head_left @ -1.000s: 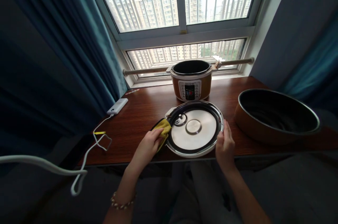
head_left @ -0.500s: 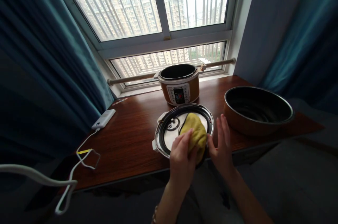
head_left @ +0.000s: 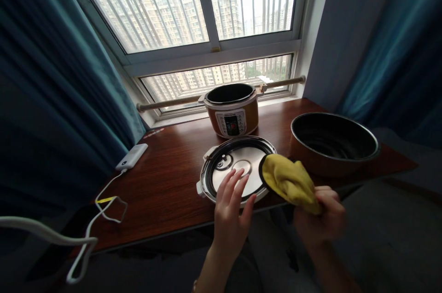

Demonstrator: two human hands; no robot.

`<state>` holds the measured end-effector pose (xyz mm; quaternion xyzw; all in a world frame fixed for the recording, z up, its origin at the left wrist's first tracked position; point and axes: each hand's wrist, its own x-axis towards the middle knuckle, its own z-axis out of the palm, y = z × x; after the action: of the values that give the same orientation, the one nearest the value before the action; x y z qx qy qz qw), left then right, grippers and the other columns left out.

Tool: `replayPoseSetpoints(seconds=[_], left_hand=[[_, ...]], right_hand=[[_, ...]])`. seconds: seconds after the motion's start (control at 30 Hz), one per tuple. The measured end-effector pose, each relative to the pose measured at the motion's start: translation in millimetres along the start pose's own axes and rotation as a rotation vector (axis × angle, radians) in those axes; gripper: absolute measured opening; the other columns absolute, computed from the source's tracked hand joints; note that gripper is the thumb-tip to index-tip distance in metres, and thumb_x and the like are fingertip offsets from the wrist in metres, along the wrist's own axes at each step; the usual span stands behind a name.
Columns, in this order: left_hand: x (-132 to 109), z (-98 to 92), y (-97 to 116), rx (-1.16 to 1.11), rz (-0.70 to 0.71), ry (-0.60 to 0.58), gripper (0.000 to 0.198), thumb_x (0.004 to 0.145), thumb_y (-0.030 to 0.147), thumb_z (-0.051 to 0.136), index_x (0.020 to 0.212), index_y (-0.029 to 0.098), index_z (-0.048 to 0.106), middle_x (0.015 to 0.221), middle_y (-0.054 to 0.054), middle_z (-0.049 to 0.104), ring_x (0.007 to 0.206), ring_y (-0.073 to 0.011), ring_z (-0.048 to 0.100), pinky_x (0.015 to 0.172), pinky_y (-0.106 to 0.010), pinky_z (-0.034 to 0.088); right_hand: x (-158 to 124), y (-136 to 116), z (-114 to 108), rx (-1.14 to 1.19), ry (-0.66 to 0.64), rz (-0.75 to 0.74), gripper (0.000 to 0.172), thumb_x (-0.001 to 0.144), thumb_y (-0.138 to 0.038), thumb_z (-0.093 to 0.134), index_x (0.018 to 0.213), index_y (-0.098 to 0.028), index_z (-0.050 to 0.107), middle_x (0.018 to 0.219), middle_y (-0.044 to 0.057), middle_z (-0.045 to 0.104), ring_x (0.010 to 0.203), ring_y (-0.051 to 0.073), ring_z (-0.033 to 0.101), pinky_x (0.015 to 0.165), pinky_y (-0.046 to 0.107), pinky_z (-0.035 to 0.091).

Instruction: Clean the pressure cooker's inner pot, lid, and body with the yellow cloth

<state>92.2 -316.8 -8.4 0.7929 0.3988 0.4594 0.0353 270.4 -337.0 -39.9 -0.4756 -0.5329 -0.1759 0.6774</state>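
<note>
A round pressure-cooker lid (head_left: 221,178) lies with its metal inner side up near the table's front edge. Over its near rim is my left hand (head_left: 231,205), fingers spread and holding nothing. My right hand (head_left: 324,215), slightly blurred, is closed on a yellow cloth (head_left: 290,180) to the right of the lid. A dark edge runs along the cloth's left side; I cannot tell whether it belongs to the cloth. Behind the lid stands the brown and white electric pressure cooker (head_left: 233,113) with its top uncovered.
To the right, a large dark-lined inner pot (head_left: 334,141) stands on the brown wooden table (head_left: 165,192). At the left lie a white power bank (head_left: 131,157) and its white cable (head_left: 90,224). A barred window (head_left: 248,3) rises behind, between blue curtains (head_left: 51,54).
The yellow cloth has passed from my left hand to my right hand and moved right, off the lid's middle. My left hand has opened above the lid's near rim.
</note>
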Motion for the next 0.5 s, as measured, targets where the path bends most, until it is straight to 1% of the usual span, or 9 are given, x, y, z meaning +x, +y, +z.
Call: replayPoseSetpoints(seconds=[0.03, 0.07, 0.13, 0.2, 0.27, 0.33, 0.37, 0.43, 0.5], left_hand=[[-2, -1.3, -1, 0.019, -0.007, -0.014, 0.047, 0.079, 0.012, 0.057, 0.123, 0.022, 0.045, 0.126, -0.009, 0.051, 0.124, -0.0245, 0.039, 0.101, -0.046, 0.037], [-4, -2.6, -2, 0.032, -0.015, -0.038, 0.045, 0.079, 0.012, 0.057, 0.122, 0.021, 0.046, 0.125, -0.009, 0.052, 0.124, -0.0242, 0.039, 0.101, -0.046, 0.037], [-9, -4.3, -7, 0.045, -0.037, -0.101, 0.038, 0.081, 0.013, 0.055, 0.118, 0.021, 0.049, 0.122, -0.008, 0.054, 0.124, -0.0232, 0.04, 0.102, -0.046, 0.036], [-14, -5.1, -13, 0.043, -0.058, -0.154, 0.033, 0.082, 0.015, 0.053, 0.114, 0.021, 0.051, 0.121, -0.008, 0.054, 0.123, -0.0226, 0.041, 0.102, -0.046, 0.035], [-19, -5.2, -18, 0.039, -0.078, -0.187, 0.03, 0.083, 0.016, 0.052, 0.112, 0.021, 0.052, 0.121, -0.007, 0.055, 0.123, -0.0224, 0.041, 0.103, -0.048, 0.034], [-23, -5.1, -22, 0.036, -0.094, -0.213, 0.028, 0.084, 0.017, 0.051, 0.111, 0.022, 0.052, 0.121, -0.007, 0.055, 0.124, -0.0224, 0.04, 0.103, -0.049, 0.033], [-25, -5.1, -23, 0.034, -0.099, -0.225, 0.027, 0.084, 0.017, 0.051, 0.111, 0.022, 0.052, 0.121, -0.007, 0.055, 0.124, -0.0225, 0.04, 0.103, -0.049, 0.033], [-28, -5.4, -23, 0.034, -0.103, -0.248, 0.025, 0.085, 0.018, 0.05, 0.109, 0.022, 0.053, 0.121, -0.007, 0.055, 0.125, -0.0229, 0.039, 0.103, -0.051, 0.032], [-30, -6.0, -22, 0.036, -0.107, -0.261, 0.023, 0.085, 0.019, 0.05, 0.107, 0.023, 0.054, 0.121, -0.007, 0.055, 0.125, -0.0233, 0.038, 0.104, -0.052, 0.03]], right_hand=[[-2, 3, -1, -0.077, -0.006, 0.001, 0.029, 0.071, -0.006, 0.057, 0.093, -0.023, 0.05, 0.072, -0.001, 0.049, 0.066, 0.015, 0.051, 0.06, 0.028, 0.043], [-3, 5, -2, -0.143, -0.079, 0.014, 0.028, 0.072, -0.005, 0.056, 0.093, -0.023, 0.052, 0.07, -0.001, 0.049, 0.066, 0.015, 0.05, 0.061, 0.027, 0.042], [-4, 10, -3, -0.175, -0.342, 0.088, 0.025, 0.073, -0.005, 0.052, 0.091, -0.023, 0.056, 0.07, 0.0, 0.049, 0.067, 0.015, 0.05, 0.062, 0.027, 0.041], [-4, 12, -5, -0.052, -0.548, 0.219, 0.022, 0.071, -0.007, 0.051, 0.085, -0.022, 0.059, 0.074, 0.001, 0.05, 0.07, 0.016, 0.051, 0.063, 0.027, 0.042], [-6, 11, -6, 0.124, -0.614, 0.399, 0.017, 0.068, -0.01, 0.053, 0.08, -0.02, 0.06, 0.086, 0.004, 0.053, 0.081, 0.017, 0.054, 0.069, 0.027, 0.043], [-8, 10, -6, 0.302, -0.58, 0.648, 0.011, 0.068, -0.014, 0.055, 0.076, -0.019, 0.061, 0.098, 0.005, 0.055, 0.092, 0.02, 0.055, 0.076, 0.028, 0.044], [-8, 10, -5, 0.386, -0.517, 0.801, 0.01, 0.069, -0.018, 0.056, 0.076, -0.019, 0.062, 0.1, 0.005, 0.056, 0.094, 0.021, 0.056, 0.077, 0.029, 0.045], [-6, 9, -2, 0.502, -0.264, 1.105, 0.015, 0.071, -0.025, 0.057, 0.084, -0.02, 0.061, 0.096, 0.003, 0.06, 0.09, 0.02, 0.059, 0.075, 0.029, 0.047], [1, 6, 2, 0.55, 0.032, 1.289, 0.027, 0.075, -0.033, 0.055, 0.099, -0.022, 0.058, 0.096, 0.002, 0.062, 0.088, 0.02, 0.06, 0.072, 0.03, 0.048]])
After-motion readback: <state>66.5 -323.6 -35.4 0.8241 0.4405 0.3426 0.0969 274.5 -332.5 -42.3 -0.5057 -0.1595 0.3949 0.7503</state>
